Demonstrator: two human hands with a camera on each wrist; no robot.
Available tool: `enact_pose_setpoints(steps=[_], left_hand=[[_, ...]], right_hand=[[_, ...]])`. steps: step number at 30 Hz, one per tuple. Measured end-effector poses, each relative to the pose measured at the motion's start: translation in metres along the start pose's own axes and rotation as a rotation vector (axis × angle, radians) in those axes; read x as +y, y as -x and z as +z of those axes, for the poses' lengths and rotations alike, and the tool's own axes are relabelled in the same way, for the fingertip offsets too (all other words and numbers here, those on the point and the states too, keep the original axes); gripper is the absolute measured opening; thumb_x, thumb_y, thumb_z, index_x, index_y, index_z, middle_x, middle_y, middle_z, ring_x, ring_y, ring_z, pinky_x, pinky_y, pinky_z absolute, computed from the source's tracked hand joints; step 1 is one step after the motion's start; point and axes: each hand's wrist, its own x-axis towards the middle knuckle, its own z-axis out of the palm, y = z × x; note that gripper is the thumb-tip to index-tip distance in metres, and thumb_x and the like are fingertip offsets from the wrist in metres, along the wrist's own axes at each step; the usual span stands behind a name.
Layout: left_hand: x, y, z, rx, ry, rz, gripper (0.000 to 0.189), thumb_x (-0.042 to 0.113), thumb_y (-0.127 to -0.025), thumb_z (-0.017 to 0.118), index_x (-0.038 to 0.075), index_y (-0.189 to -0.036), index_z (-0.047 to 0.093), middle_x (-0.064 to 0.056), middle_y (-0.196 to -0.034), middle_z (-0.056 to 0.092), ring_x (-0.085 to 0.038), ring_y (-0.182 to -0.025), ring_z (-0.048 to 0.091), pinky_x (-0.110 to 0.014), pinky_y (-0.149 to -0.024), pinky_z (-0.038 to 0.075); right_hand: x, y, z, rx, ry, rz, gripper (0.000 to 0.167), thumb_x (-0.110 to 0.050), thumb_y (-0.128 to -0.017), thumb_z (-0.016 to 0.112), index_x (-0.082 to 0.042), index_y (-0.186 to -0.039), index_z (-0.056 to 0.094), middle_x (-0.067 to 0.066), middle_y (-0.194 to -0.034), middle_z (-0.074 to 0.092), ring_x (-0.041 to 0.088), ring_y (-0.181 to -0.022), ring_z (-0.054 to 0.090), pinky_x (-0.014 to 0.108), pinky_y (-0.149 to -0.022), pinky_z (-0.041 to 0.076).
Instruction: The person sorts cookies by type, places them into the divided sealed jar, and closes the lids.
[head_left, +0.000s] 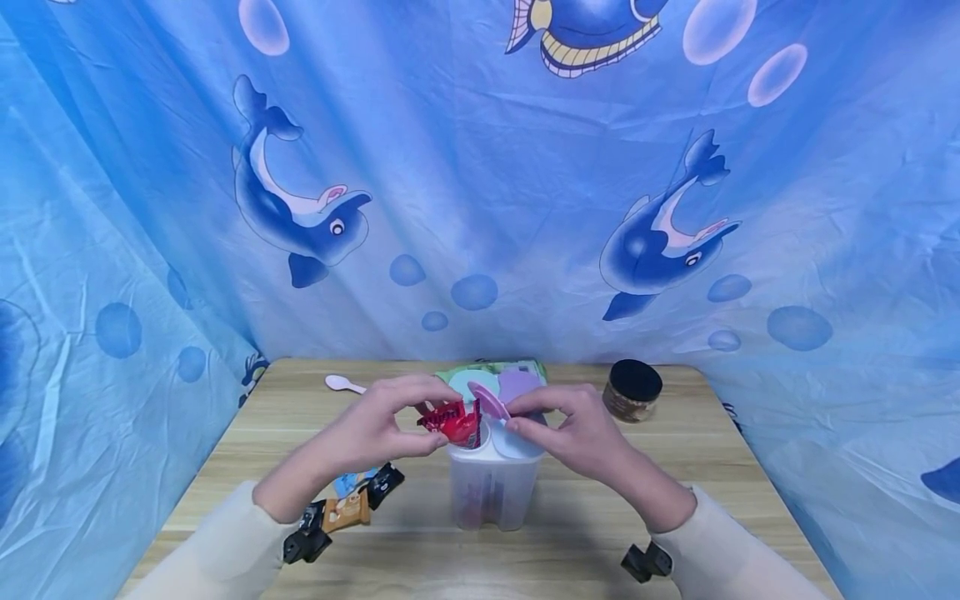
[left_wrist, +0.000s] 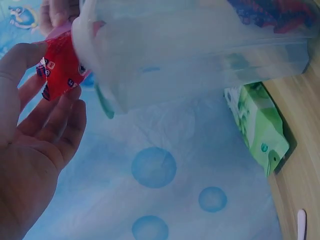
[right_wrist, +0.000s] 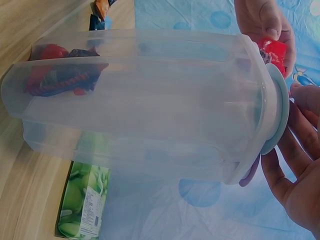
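Pale sleeves (head_left: pixel 213 546) closest to my head camera; I see left hand (head_left: pixel 369 427) fingers pinching red packet (head_left: pixel 461 428) at container (head_left: pixel 489 492) rim, right hand (head_left: pixel 585 433) fingers pinching raised pink lid (head_left: pixel 489 402); wrapped sweets (head_left: pixel 347 510) on counter (head_left: pixel 420 562).

Curtained booth (head_left: pixel 112 208) (dolphin-print cloth (head_left: pixel 480 167)); wooden table (head_left: pixel 420 558)

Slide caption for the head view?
Left hand holds red packet at the container's rim; right hand pinches raised pink lid.
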Motion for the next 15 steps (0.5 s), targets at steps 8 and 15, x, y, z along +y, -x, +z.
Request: enact_pose_setpoints(steps=[8,15], left_hand=[[0.003,-0.010,0.010,-0.059,-0.027,0.020,0.039,0.014,-0.088,0.080,0.023,-0.125,0.071,0.010,-0.122,0.067,-0.010,-0.107,0.063,-0.029,-0.087,0.057],[0.003,-0.014,0.010,-0.107,-0.074,0.053,0.031,0.018,-0.089,0.081,0.022,-0.118,0.073,0.009,-0.120,0.071,-0.008,-0.109,0.065,-0.031,-0.090,0.058]], right_hand=[[-0.002,-0.001,0.000,0.001,-0.002,-0.011,0.015,-0.013,-0.087,0.083,-0.017,-0.102,0.081,-0.006,-0.093,0.079,0.006,-0.082,0.072,0.032,-0.074,0.061],[-0.001,-0.002,0.000,-0.009,-0.012,-0.004,0.016,-0.014,-0.087,0.084,-0.020,-0.101,0.081,-0.009,-0.094,0.079,0.006,-0.083,0.073,0.031,-0.074,0.060]])
